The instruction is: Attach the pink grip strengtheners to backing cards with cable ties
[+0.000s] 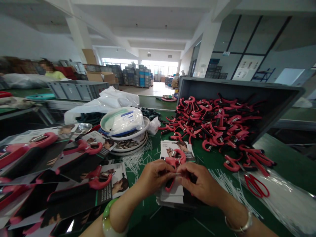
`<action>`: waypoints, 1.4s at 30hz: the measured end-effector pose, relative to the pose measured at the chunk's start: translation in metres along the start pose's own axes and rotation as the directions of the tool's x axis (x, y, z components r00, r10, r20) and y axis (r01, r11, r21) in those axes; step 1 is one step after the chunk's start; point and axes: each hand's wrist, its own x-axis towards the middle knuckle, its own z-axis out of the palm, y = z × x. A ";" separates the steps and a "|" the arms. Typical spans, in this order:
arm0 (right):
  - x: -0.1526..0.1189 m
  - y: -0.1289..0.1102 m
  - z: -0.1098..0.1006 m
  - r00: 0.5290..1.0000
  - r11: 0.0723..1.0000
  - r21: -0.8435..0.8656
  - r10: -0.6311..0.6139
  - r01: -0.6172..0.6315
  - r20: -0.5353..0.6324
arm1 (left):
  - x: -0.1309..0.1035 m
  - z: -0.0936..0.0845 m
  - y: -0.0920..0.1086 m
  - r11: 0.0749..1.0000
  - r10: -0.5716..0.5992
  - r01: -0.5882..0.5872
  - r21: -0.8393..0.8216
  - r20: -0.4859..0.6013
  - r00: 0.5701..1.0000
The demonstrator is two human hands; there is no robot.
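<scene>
Green worktable (pixel 283 156): one. Grey crate (pixel 243 83), tipped on its side, right: a large heap of loose pink-and-black pliers (pixel 221 117) spills from it, none carded. Carded pliers (pixel 103 181), left: several overlapping, apparently finished. Card stack (pixel 172 197), centre, nearest the person: one pair of pink pliers (pixel 182 156) lies on top, seemingly part-fastened. Left hand (pixel 151 176) and right hand (pixel 204 184): fingertips pinched together over that pair, grasping a thin pale strip (pixel 175 174), probably a tie. White ties (pixel 233 187): loose bundle, right of the stack, unused.
</scene>
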 end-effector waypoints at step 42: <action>-0.017 0.020 0.016 0.904 0.812 -0.499 -0.411 0.302 -0.121 | -0.001 -0.013 0.025 0.923 -0.209 0.128 0.364 0.195 0.958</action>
